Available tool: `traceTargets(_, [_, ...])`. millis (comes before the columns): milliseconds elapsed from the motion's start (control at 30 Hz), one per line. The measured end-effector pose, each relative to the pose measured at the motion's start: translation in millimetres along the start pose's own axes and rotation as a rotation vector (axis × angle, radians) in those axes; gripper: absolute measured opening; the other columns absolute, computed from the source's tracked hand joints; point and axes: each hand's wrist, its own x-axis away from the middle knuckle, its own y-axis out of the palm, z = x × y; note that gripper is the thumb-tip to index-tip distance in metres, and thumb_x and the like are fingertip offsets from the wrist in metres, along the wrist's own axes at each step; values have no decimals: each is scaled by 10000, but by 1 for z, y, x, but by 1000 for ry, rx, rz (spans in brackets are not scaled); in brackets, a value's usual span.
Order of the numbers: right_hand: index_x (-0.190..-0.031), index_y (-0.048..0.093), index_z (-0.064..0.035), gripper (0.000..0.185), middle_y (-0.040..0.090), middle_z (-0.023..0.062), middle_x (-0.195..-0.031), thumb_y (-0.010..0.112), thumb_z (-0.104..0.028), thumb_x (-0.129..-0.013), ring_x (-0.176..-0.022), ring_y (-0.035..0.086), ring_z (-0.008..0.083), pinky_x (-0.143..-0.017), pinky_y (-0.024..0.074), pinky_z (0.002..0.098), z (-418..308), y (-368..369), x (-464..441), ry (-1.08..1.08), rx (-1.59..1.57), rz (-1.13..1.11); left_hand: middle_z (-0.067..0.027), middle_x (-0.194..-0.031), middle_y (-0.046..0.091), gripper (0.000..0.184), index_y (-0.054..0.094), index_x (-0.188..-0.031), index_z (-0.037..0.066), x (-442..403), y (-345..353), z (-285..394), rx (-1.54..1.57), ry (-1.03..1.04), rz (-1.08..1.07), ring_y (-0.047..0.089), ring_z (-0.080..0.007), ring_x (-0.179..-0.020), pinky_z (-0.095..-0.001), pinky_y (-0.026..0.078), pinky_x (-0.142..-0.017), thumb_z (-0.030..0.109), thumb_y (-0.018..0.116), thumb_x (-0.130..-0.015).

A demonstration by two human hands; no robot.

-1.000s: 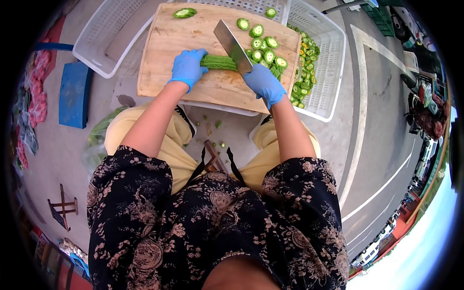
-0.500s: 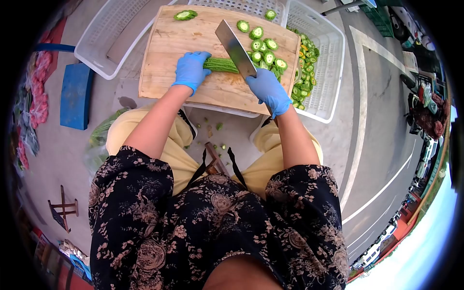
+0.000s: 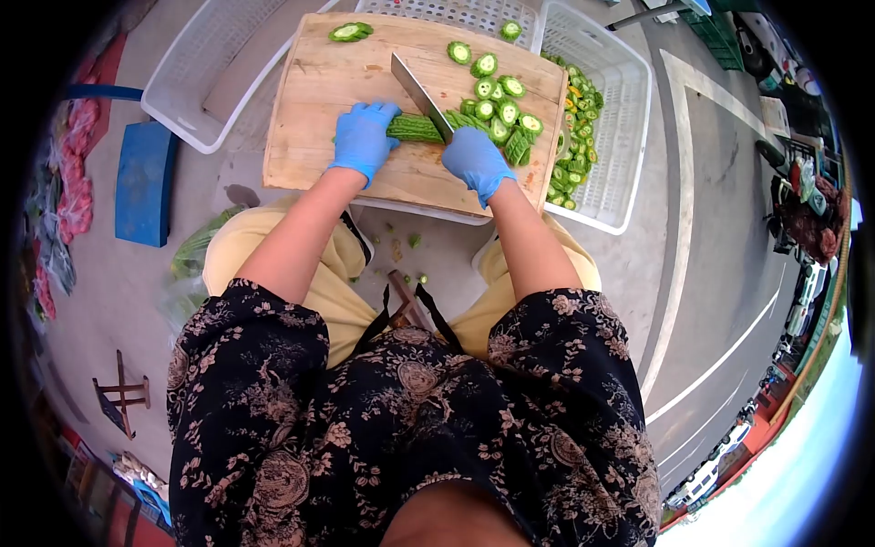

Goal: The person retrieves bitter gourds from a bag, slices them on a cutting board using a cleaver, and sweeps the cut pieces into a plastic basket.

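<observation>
My left hand (image 3: 365, 141), in a blue glove, is closed on a long ridged green vegetable (image 3: 415, 128) lying across the wooden cutting board (image 3: 319, 118). Gripped in my gloved right hand (image 3: 477, 164) is a wide-bladed knife (image 3: 420, 96), its blade against the right part of the vegetable. Right of the blade lie cut pieces (image 3: 518, 146) and several round slices (image 3: 485, 65) with pale centres. One more slice (image 3: 350, 32) is at the board's upper left. My palms and the knife handle are mostly hidden.
A white crate (image 3: 620, 137) with many cut slices (image 3: 574, 164) stands right of the board. Another white crate (image 3: 210, 82) is at the upper left, near a blue stool (image 3: 144, 182). Green vegetables in a plastic bag (image 3: 196, 255) lie by my left leg.
My right hand and the knife have moved left along the vegetable, toward my left hand. More cut pieces show right of the blade. My left hand keeps its hold.
</observation>
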Motion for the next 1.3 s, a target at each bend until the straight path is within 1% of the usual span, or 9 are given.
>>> traceTargets(200, [-808, 664, 19, 224, 633, 250, -830, 515, -136, -745, -811, 629, 382, -736, 506, 431, 15, 9, -2, -95, -31, 104, -92, -1070, 602, 457, 587, -1094, 149, -1, 8, -10, 6, 62, 23, 541, -303, -991, -406, 440, -835, 208, 741, -667])
traceTargets(433, [-818, 673, 7, 233, 641, 238, -859, 519, -151, -742, -834, 634, 359, -754, 507, 417, 17, 4, 3, -96, -49, 53, -150, -1135, 578, 527, 538, -1219, 169, -4, 3, -14, 38, 57, -78, 528, -346, -1057, -424, 435, -888, 146, 698, -717])
traceTargets(533, [-841, 674, 8, 247, 642, 239, -861, 528, -161, -735, -838, 636, 361, -756, 507, 418, 20, 3, 1, -55, -106, 48, -178, -1140, 578, 558, 504, -1265, 192, -9, -7, -11, 73, -46, -287, 534, -354, -1060, -415, 438, -891, 115, 672, -738])
traceTargets(633, [-858, 672, 10, 258, 640, 244, -874, 531, -166, -730, -846, 634, 368, -763, 505, 418, 21, -4, 5, -42, -97, 21, -196, -1109, 590, 506, 516, -1231, 164, -6, -3, -10, 100, 44, -190, 555, -351, -1026, -405, 454, -860, 97, 658, -750])
traceTargets(767, [-849, 667, 17, 261, 635, 255, -890, 526, -170, -733, -861, 632, 367, -781, 498, 421, 26, -14, 11, 17, -133, -6, -170, -1065, 613, 408, 542, -1138, 121, -6, 4, -1, 164, -66, -114, 572, -345, -988, -417, 463, -822, 109, 667, -749])
traceTargets(833, [-825, 659, 31, 257, 634, 259, -847, 516, -164, -740, -806, 638, 371, -730, 511, 419, 32, -11, 9, -8, -151, 65, -155, -1053, 620, 372, 549, -1095, 107, -5, -1, 3, 159, -84, -139, 578, -343, -973, -419, 466, -806, 126, 677, -746])
traceTargets(900, [-810, 634, 71, 271, 622, 274, -767, 495, -156, -757, -652, 631, 376, -618, 520, 414, 28, -21, 16, 36, -302, -6, -141, -1033, 628, 377, 557, -1093, 115, -3, -2, 1, 161, -49, -83, 582, -334, -967, -420, 467, -801, 156, 689, -742])
traceTargets(1067, [-803, 603, 113, 303, 614, 257, -690, 480, -162, -774, -548, 627, 317, -480, 517, 383, 21, -37, 30, 48, -349, -4, -130, -1015, 634, 365, 576, -1088, 132, -2, -12, 4, 138, -90, -105, 590, -315, -952, -416, 469, -792, 182, 691, -746])
traceTargets(1300, [-785, 594, 114, 288, 600, 239, -651, 469, -145, -783, -490, 605, 288, -439, 494, 370, 10, -43, 43, 71, -325, -58, -124, -1019, 636, 367, 574, -1087, 133, -4, -14, 5, 120, -127, -139, 590, -317, -947, -409, 463, -794, 192, 684, -741])
